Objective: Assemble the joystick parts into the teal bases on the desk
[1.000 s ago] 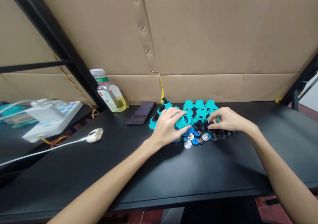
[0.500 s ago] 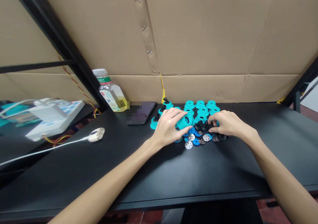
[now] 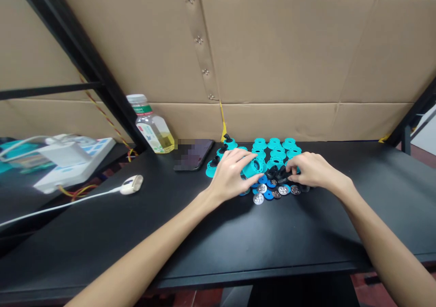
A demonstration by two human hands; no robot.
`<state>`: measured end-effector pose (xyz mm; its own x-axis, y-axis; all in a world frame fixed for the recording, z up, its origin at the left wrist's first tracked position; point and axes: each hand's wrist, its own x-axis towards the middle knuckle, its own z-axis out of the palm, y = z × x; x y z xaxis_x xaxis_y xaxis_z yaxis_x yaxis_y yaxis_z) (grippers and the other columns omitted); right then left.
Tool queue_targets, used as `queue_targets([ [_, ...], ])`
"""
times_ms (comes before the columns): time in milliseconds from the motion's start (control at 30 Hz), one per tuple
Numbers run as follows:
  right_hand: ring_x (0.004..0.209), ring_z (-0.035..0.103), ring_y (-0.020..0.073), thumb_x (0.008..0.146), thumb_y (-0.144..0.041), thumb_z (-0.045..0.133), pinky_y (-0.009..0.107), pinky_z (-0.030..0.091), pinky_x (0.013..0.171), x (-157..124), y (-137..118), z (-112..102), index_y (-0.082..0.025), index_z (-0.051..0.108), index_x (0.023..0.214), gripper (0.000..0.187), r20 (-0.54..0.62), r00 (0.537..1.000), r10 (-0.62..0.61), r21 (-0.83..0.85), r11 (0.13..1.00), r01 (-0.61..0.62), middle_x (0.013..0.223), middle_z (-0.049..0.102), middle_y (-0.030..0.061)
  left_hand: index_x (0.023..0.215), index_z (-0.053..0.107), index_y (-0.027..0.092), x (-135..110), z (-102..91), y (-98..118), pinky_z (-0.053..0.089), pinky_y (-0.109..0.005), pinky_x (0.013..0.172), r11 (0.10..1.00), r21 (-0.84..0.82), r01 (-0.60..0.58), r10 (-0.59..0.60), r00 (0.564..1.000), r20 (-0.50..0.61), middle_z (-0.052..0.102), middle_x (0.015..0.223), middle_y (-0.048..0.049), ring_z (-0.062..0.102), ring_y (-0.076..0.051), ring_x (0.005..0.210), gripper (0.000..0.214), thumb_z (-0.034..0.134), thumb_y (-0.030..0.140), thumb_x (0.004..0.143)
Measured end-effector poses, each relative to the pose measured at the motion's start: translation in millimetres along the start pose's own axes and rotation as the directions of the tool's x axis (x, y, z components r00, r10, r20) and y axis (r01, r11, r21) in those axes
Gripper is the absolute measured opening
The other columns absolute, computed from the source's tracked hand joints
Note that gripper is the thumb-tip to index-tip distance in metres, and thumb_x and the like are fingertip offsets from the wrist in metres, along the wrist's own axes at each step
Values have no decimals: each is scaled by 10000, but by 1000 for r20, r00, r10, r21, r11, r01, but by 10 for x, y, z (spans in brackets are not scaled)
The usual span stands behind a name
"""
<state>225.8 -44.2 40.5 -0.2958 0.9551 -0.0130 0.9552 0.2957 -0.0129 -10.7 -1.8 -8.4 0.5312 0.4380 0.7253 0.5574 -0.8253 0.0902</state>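
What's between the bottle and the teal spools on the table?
A black smartphone lies flat between the bottle and the teal spools, in the head view.

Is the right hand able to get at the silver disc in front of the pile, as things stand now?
Probably yes. The silver disc lies at the pile's front edge on the black table, with nothing in front of it. The right hand is close and could likely come round the front.

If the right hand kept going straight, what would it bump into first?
Probably the black plastic parts just ahead of the fingertips of the right hand; it may already touch them, since depth is hard to judge.
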Motion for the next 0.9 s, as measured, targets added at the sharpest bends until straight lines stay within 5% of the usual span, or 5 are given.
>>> queue_targets([
  [467,776,652,234,753,-233,620,264,321,554,-18,-145,56,-167,722,809,133,6,999,-35,-205,978,35,819,714,105,1067,654,160,7,8,14,473,-452,844,1000,-18,8,-8,1000,21,691,1026,-113,618,-273,973,377,689,397,776],
  [900,676,630,211,775,-279,527,263,276,519,-8,-243,122,-124,706,705,247,-81,996,-32,-208,978,15,763,699,127,1055,655,148,16,9,14,475,-447,839,1000,-17,11,-11,1000,20,696,1008,-112,625,-271,958,375,690,394,775],
])
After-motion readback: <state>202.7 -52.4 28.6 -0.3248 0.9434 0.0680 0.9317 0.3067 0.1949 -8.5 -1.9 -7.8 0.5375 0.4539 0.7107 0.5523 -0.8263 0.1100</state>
